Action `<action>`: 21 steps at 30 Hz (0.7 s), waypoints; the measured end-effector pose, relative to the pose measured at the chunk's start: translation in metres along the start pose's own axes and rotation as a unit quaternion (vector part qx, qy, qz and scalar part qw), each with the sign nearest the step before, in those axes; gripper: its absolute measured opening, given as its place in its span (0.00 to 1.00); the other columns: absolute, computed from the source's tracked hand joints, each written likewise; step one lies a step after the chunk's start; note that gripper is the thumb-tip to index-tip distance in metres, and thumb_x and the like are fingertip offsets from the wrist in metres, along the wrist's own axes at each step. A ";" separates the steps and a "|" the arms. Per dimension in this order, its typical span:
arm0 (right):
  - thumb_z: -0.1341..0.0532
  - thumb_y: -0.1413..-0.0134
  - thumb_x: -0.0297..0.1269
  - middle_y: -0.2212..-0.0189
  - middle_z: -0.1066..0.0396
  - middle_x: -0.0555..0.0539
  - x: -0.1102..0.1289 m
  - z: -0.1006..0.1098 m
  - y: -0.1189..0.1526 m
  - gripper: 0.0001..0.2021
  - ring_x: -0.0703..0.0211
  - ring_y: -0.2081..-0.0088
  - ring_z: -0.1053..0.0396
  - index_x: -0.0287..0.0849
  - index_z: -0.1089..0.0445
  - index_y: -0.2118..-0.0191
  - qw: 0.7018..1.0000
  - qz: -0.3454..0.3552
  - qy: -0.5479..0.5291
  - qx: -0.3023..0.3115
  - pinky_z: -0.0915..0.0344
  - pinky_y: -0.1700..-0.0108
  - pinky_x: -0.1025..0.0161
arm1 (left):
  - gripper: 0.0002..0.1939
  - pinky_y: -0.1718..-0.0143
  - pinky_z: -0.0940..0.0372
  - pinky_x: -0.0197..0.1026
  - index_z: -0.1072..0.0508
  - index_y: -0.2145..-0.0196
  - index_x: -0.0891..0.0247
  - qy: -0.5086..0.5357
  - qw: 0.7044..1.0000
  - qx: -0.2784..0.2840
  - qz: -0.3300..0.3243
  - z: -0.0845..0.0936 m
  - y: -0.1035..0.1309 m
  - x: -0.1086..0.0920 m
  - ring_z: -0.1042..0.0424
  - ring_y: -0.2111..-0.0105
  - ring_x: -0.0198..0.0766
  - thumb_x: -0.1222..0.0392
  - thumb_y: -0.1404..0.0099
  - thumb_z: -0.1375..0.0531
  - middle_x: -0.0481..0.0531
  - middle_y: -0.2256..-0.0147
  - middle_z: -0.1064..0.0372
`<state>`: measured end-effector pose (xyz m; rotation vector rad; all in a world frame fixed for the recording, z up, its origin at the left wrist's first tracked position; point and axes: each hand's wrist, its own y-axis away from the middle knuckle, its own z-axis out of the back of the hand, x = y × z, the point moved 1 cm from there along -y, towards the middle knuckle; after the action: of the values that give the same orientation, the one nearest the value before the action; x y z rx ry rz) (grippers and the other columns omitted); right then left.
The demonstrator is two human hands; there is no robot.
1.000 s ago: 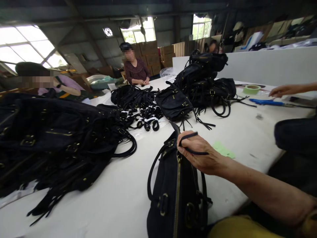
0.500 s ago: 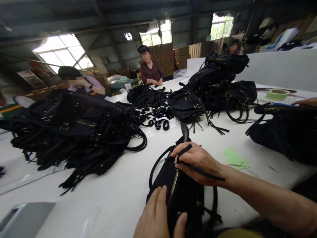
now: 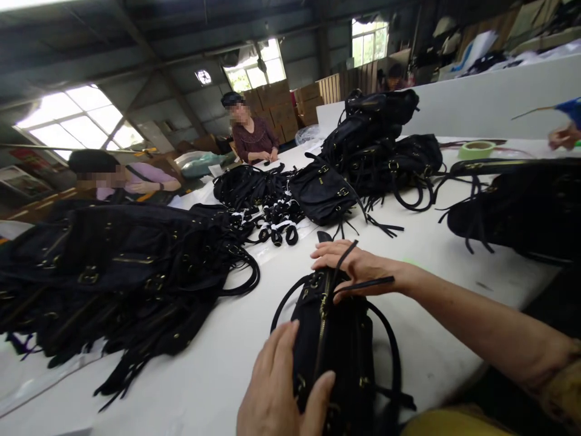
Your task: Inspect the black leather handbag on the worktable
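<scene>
2 bare hands on a black handbag [image 3: 338, 339] at the near edge of the white table [image 3: 436, 242], left hand [image 3: 279, 390] gripping its near end, right hand [image 3: 358, 266] pinching a thin black strap [image 3: 363, 284] by the zip, bag interior not visible, heaps of black bags [image 3: 118, 266] beyond

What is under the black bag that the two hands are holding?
The bag lies on the white table, which shows around it. The left hand and right hand rest on the bag. Directly underneath is hidden.

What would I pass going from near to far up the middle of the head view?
Left hand → black handbag → right hand → banded strap bundles → person in dark red top → cardboard boxes
</scene>
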<state>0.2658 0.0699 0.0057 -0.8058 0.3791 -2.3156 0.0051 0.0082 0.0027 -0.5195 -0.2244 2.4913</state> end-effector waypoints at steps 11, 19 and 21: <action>0.33 0.47 0.41 0.58 0.29 0.44 -0.007 -0.020 -0.021 0.13 0.49 0.51 0.35 0.41 0.29 0.59 0.998 0.045 0.039 0.003 0.44 0.47 0.53 | 0.05 0.62 0.40 0.35 0.26 0.66 0.59 0.242 0.961 0.123 -0.044 -0.003 -0.100 0.010 0.32 0.64 0.33 0.59 0.35 0.42 0.46 0.66 0.32; 0.32 0.49 0.43 0.59 0.30 0.47 -0.005 -0.024 -0.029 0.12 0.52 0.54 0.34 0.42 0.30 0.64 0.998 0.050 0.013 0.047 0.46 0.49 0.55 | 0.09 0.67 0.40 0.30 0.23 0.71 0.61 0.295 0.947 0.122 0.025 0.016 -0.070 0.020 0.33 0.69 0.29 0.74 0.45 0.37 0.44 0.71 0.32; 0.30 0.50 0.42 0.59 0.29 0.47 -0.001 -0.021 -0.031 0.11 0.53 0.55 0.34 0.42 0.29 0.65 0.997 0.048 0.012 0.052 0.45 0.50 0.56 | 0.09 0.67 0.40 0.30 0.22 0.71 0.60 0.292 0.949 0.114 0.017 0.020 -0.065 0.019 0.32 0.69 0.28 0.74 0.45 0.37 0.44 0.71 0.32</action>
<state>0.2377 0.0952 0.0032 -0.6942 0.2990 -2.2366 0.0153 0.0710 0.0325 -1.1279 0.3023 2.2338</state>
